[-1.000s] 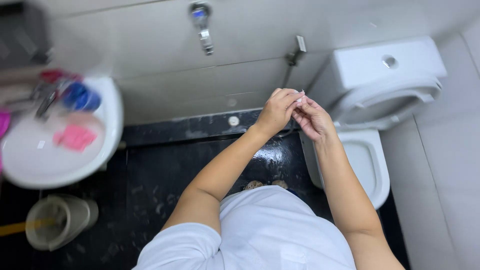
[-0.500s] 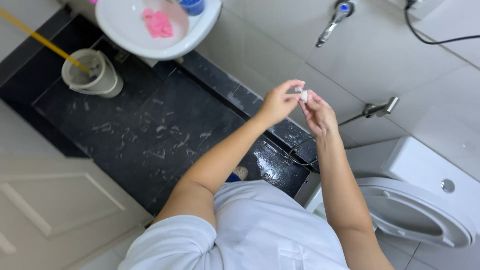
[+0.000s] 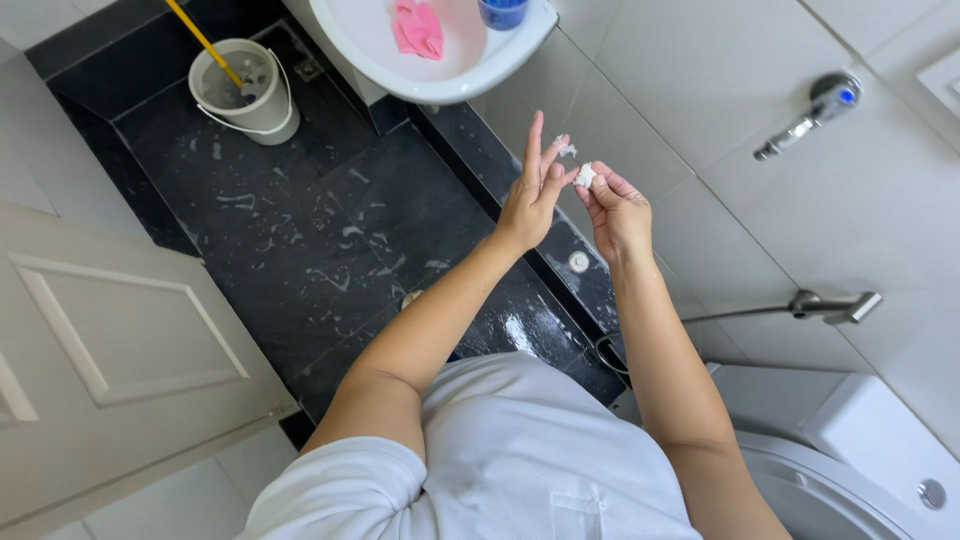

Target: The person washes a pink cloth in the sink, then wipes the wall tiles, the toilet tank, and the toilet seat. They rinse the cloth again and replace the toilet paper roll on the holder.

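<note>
hands met above the wet black floor (image 3: 300, 250): right hand (image 3: 615, 210) pinched a small white wad (image 3: 586, 176), left hand (image 3: 530, 190) splayed, a scrap (image 3: 565, 148) stuck to its fingertip. loosely held, either could probably drop onto the floor.

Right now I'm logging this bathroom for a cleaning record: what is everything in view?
white scrap: one, white, pinched in right fingertips
small bit: one, whitish, on left fingertips
sink: one, white, top centre
cloth: one, pink, in sink
cup: one, blue, in sink
bucket: one, off-white, on dark floor, yellow handle inside
wall tap: one, chrome, upper right
spray hose: one, chrome, right wall
toilet: one, white, lower right
door: one, white, left
left hand: one, fingers spread
right hand: one, closed
</note>
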